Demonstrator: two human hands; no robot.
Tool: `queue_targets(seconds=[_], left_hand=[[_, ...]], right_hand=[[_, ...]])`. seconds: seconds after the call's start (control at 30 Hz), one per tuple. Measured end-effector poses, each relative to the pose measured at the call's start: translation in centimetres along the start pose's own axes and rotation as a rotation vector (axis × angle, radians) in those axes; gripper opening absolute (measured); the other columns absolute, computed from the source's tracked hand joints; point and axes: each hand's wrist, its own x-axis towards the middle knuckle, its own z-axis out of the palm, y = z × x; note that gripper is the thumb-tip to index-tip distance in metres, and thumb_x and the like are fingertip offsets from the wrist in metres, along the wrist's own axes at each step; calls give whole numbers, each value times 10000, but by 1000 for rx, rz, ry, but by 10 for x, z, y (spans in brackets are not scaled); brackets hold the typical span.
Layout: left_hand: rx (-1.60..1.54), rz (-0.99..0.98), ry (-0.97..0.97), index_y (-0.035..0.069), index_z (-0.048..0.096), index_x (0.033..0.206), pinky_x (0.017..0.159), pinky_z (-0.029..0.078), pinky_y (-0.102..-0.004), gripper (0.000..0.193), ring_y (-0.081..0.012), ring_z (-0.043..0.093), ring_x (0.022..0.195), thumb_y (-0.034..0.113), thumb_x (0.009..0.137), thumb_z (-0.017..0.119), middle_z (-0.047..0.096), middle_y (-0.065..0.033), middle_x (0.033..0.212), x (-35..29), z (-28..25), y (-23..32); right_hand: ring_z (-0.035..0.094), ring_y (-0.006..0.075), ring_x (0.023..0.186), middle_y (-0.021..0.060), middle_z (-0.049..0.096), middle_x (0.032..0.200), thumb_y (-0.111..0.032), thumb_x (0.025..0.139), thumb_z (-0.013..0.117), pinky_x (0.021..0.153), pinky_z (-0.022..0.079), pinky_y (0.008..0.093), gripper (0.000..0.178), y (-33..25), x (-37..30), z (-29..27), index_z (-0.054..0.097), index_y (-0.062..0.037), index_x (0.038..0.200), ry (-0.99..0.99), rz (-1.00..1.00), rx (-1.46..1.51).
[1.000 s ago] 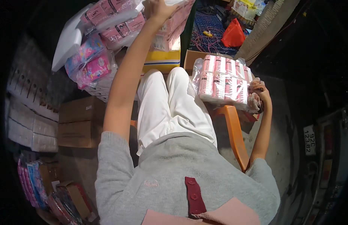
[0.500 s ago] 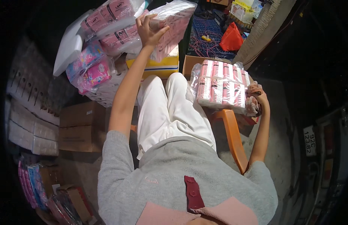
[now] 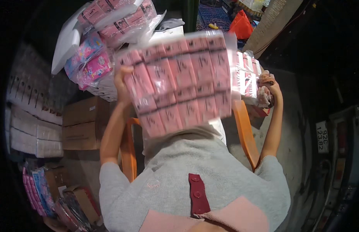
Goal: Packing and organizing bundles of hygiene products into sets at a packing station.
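In front of my lap, my left hand [image 3: 124,83] grips the left edge of a clear-wrapped bundle of pink tissue-like packs [image 3: 183,83]. Its broad side faces up, slightly blurred, and it covers most of my thighs. A second wrapped bundle, pink and white [image 3: 247,73], rests at my right, partly hidden behind the first. At its right end is my right hand [image 3: 275,91], fingers curled around a fluffy brownish-pink piece of fabric [image 3: 264,96]. Whether these fingers also touch that bundle I cannot tell.
Wrapped pink bundles [image 3: 127,27] and bright pink-blue packages [image 3: 96,63] are piled at the far left. Cardboard boxes [image 3: 80,125] and white wrapped stacks [image 3: 26,133] stand left. Orange chair arms [image 3: 245,133] flank me. A red bag [image 3: 241,26] lies beyond, beside a post.
My left hand has brought its bundle down from the far pile toward my lap, turning its broad side up. My right hand stays by the second bundle with the fluffy fabric.
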Motion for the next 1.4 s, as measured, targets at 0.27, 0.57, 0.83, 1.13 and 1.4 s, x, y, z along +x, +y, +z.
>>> queue_targets(seconds=[0.27,0.57,0.83,1.13,1.4], left_hand=[[-36,-228,4,-10,535,1036,779,467,-288,375,-173,581,826,124,688,500,596,-93,947,-29,-48,-41],[395,-91,-34,8,544,1012,758,440,-248,338,-135,554,824,190,728,573,582,-47,916,-2,-91,-66],[703,-11,-49,14,537,1037,784,421,-252,405,-125,534,858,289,755,629,574,-50,952,-7,-93,-59],[630,-61,8,10,434,1153,893,374,-286,503,-153,450,1043,313,784,592,479,-98,1128,-1,-96,-77],[270,-572,49,9,494,1131,875,428,-315,477,-204,563,961,368,818,476,575,-117,1056,-7,-79,-55]], right_hand=[[592,131,784,40,640,865,-62,641,710,702,464,238,212,21,6,-3,647,-52,843,6,-25,-33],[604,173,811,56,641,866,-30,633,720,773,472,250,199,6,4,1,665,-49,823,69,71,-30],[586,145,814,44,641,868,-107,630,712,732,447,238,224,5,3,-5,665,-71,846,62,32,-68],[564,143,823,60,576,937,-171,766,628,728,464,251,314,-97,-26,-19,564,2,1020,89,-156,328],[482,133,1031,54,525,1130,-137,777,593,897,370,243,392,-176,-61,98,511,-35,1147,-768,129,30]])
